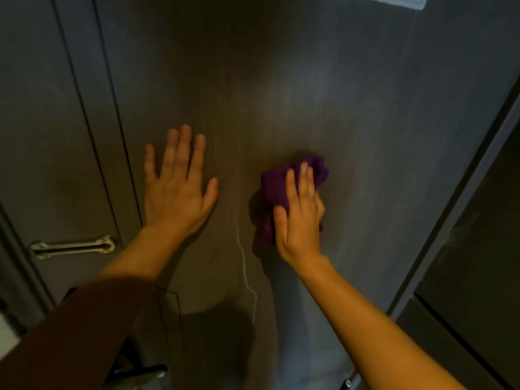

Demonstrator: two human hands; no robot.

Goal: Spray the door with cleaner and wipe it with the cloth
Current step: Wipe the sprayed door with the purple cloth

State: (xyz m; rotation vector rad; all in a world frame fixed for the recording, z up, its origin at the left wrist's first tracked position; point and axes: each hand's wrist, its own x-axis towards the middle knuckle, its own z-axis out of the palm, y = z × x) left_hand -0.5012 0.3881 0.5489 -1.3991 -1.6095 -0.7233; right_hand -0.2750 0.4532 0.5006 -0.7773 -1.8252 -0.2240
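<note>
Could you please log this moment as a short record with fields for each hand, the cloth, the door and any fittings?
left hand: flat on the door, fingers spread, holding nothing
right hand: pressing the cloth to the door
cloth: purple, bunched under the right hand
door: dark, with a thin pale drip line between the hands
latch: metal, on the frame at left
spray bottle: not in view

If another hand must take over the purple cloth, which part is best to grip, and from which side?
Probably the bunched upper edge of the purple cloth, approached from above. It sticks out free past the fingertips of the right hand, which presses the rest flat against the door. The left hand lies open on the door.
</note>
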